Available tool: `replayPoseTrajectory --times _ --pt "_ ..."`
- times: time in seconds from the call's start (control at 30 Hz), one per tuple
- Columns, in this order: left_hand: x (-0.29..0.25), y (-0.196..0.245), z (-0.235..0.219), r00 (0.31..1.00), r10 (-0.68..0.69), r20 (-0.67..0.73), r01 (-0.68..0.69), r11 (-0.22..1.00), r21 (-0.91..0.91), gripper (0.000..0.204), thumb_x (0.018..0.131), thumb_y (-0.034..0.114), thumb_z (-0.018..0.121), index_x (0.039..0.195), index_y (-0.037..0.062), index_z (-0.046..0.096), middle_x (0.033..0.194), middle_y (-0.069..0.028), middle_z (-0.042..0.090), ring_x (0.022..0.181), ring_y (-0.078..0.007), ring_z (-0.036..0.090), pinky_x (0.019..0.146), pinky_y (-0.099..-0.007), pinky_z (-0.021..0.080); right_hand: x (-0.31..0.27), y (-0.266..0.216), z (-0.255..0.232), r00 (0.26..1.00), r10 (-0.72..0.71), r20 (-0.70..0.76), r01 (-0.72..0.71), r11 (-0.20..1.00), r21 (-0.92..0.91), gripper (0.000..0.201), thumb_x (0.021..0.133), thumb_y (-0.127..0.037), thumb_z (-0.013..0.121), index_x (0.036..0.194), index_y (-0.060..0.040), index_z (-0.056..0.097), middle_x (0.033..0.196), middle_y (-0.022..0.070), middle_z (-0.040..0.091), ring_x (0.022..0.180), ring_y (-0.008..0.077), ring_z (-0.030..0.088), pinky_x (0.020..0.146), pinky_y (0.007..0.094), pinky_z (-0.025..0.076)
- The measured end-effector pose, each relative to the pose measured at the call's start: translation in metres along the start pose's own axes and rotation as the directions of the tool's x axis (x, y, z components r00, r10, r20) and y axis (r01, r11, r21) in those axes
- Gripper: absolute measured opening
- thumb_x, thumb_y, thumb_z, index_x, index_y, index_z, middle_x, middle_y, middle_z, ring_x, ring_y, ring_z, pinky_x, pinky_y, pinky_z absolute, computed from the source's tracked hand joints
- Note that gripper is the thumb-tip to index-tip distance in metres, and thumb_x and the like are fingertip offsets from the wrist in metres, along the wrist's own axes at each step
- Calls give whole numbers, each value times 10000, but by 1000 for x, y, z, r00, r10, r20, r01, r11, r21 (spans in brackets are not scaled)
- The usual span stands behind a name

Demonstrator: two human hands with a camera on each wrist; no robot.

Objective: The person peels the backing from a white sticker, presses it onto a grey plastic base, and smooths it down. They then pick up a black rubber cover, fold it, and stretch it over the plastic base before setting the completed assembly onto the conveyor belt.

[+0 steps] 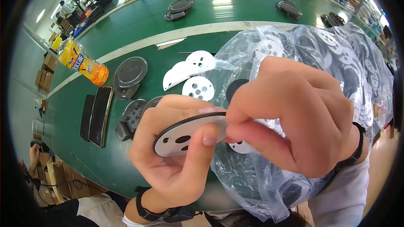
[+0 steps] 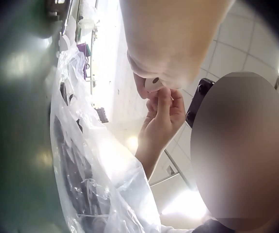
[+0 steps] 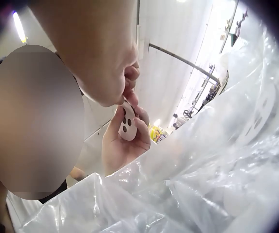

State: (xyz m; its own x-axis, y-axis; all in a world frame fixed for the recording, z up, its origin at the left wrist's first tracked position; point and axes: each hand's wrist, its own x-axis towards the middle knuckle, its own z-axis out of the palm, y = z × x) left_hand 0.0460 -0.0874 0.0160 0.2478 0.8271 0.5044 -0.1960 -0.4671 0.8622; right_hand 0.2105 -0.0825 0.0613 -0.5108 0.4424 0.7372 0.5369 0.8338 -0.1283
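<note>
In the head view, my left hand (image 1: pixel 170 176) grips a thin white disc (image 1: pixel 195 127) with dark holes and a black edge, its thumb on the white face. My right hand (image 1: pixel 294 113), fingers curled, pinches the disc's right edge between thumb and forefinger; its fingertips hide that part. The right wrist view shows the disc (image 3: pixel 132 132) held upright between both hands. Beyond the hands lie loose white discs (image 1: pixel 181 72), and a black disc (image 1: pixel 235 87) partly covered by the right hand. A clear plastic bag (image 1: pixel 261 180) with many white discs spreads beneath the right hand.
At the left stand an orange drink bottle (image 1: pixel 80 61) and two flat dark phone-like slabs (image 1: pixel 101 115). Round black housings (image 1: pixel 131 72) lie near the left hand. More black housings (image 1: pixel 181 5) sit on the green belt (image 1: pixel 235 8) behind. Another person's hand (image 1: pixel 34 155) shows far left.
</note>
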Motion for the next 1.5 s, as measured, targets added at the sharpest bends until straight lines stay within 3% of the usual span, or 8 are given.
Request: replayPoseTrajectory --times 0.1,0.47,0.67,0.77,0.87,1.27,1.4,1.5 --pt "-2 -4 -1 1000 -11 22 12 998 -55 258 866 84 512 1090 2 414 968 -70 539 849 -116 529 744 -253 431 -4 1 0 997 64 -37 -61 995 76 254 598 82 691 790 47 529 679 99 575 459 176 458 389 261 337" --pt "2 1 6 993 -29 111 29 1000 5 383 923 249 393 1135 -67 439 1118 -139 522 1013 -212 516 866 -348 399 0 -2 -9 997 58 -44 -67 972 -227 294 510 49 716 747 15 544 646 80 545 494 183 446 409 271 323" --pt "4 6 10 958 -252 138 286 881 -377 443 921 315 367 1157 -54 431 1114 -148 521 1000 -209 525 882 -326 400 1 -7 -7 997 -75 -29 60 930 -364 300 491 -17 700 743 26 544 648 101 538 490 193 425 395 285 307" --pt "5 6 7 958 -252 135 286 829 -482 468 918 356 345 1157 -37 434 1106 -144 526 998 -217 530 867 -328 414 -10 17 9 915 -339 -218 283 925 -254 283 515 -20 704 749 40 556 651 99 543 476 178 419 386 277 293" --pt "7 1 2 966 -191 172 242 903 -354 479 925 269 345 1209 -114 386 1187 -234 472 1081 -273 496 931 -395 386 -7 14 10 946 -173 -275 126 975 -182 287 545 -23 705 792 56 584 638 83 533 462 160 415 381 265 279" --pt "3 1 8 957 -262 127 288 788 -544 461 943 265 316 1223 -97 370 1182 -186 485 1085 -252 498 931 -408 413 -11 21 5 935 -321 -148 245 891 -383 337 536 -38 685 864 28 646 609 33 517 448 123 385 393 239 257" --pt "3 4 10 954 -258 149 298 819 -491 467 944 270 315 1227 -99 363 1210 -187 464 1099 -248 486 937 -409 409 -11 18 4 935 -319 -153 248 900 -360 328 508 -69 653 821 29 641 609 33 517 455 127 390 395 237 270" --pt "3 5 12 921 -345 181 383 714 -586 446 942 248 330 1227 -93 368 1254 -185 424 1107 -239 474 923 -382 415 -10 19 5 936 -303 -177 252 932 -262 317 495 -126 618 775 21 623 606 31 508 459 128 397 400 234 288"
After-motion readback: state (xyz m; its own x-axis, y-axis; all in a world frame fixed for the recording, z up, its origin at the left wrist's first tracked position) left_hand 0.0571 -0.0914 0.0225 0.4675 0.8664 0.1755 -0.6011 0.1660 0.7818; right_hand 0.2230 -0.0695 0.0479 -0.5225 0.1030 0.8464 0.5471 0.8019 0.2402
